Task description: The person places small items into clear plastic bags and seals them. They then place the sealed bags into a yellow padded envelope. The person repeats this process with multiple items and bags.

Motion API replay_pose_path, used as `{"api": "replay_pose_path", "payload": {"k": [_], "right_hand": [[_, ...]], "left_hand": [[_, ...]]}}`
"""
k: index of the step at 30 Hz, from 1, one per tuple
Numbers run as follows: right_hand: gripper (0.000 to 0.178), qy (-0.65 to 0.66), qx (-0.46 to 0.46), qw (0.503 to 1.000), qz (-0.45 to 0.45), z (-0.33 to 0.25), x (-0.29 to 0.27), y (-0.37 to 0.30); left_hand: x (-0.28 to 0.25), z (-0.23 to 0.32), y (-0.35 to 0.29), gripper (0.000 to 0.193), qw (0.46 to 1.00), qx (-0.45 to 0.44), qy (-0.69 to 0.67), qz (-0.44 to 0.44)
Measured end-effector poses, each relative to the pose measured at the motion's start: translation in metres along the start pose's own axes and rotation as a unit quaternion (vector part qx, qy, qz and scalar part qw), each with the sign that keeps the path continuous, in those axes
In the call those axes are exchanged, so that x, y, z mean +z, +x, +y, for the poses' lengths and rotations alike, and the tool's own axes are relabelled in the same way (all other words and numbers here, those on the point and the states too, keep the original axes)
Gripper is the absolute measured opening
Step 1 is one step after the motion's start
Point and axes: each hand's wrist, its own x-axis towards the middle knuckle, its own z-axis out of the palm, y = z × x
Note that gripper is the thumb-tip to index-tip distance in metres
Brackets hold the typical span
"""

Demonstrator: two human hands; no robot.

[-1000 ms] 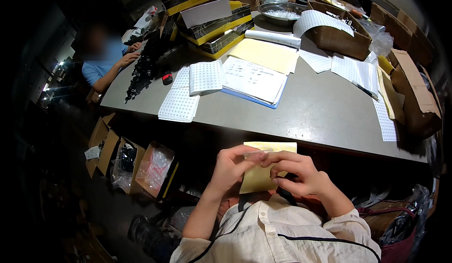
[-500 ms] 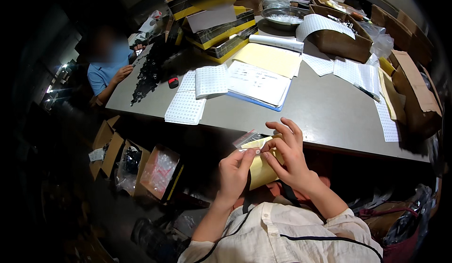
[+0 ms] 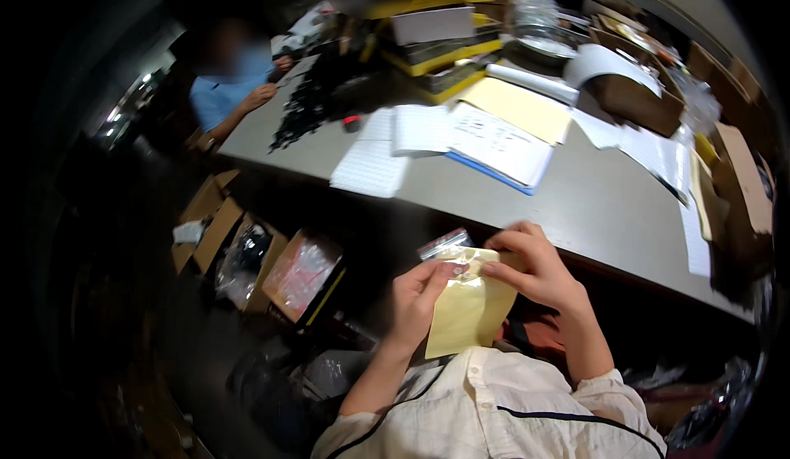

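A glossy yellow sheet (image 3: 469, 319) hangs between my hands, just in front of the table edge. My left hand (image 3: 414, 301) is closed on its upper left edge, thumb in front. Near that thumb a small pale ring (image 3: 458, 271) shows against the yellow. At the upper right edge of the sheet, my right hand (image 3: 539, 271) is closed with its thumb in front and its fingers bent over; these fingertips are blurred. A clear zip bag with a red stripe (image 3: 444, 245) lies just above the sheet, partly hidden.
Printed sheets (image 3: 370, 167) and a blue clipboard (image 3: 494, 178) with papers lie on the grey table (image 3: 601, 220). Stacked boxes (image 3: 444, 60) stand beyond. Open cartons (image 3: 300, 274) sit lower left. A person in blue (image 3: 230, 89) works beside black pieces (image 3: 304, 113).
The view has shifted, so the table appears farther right and higher. The yellow sheet shows more fully and upright. My right fingers have left their pinch beside the left thumb for the sheet's right side.
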Motion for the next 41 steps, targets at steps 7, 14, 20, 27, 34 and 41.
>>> {"api": "replay_pose_path", "payload": {"k": [7,14,20,27,34,41], "right_hand": [[0.029,0.089,0.061,0.994,-0.006,0.000,0.010,-0.002],[0.023,0.222,0.130,0.965,-0.052,-0.012,0.015,0.007],[0.023,0.267,0.029,0.961,0.059,-0.014,0.022,0.031],[0.031,-0.063,-0.308,0.929,0.194,-0.043,-0.019,0.047],[0.070,-0.089,-0.204,0.973,-0.068,-0.021,-0.011,0.052],[0.098,0.416,0.205,0.885,-0.033,0.007,-0.052,0.083]], "left_hand": [[-0.173,-0.033,0.026,0.029,0.962,-0.015,0.058,0.268],[-0.351,-0.078,0.002,0.026,0.908,-0.068,0.039,0.412],[-0.328,-0.070,0.006,0.061,0.697,0.058,0.605,0.380],[-0.119,0.050,0.015,0.058,1.000,0.007,0.014,-0.016],[-0.058,0.043,0.064,0.044,0.992,-0.059,-0.041,-0.099],[-0.020,0.029,0.105,0.039,0.974,0.085,0.144,-0.154]]}}
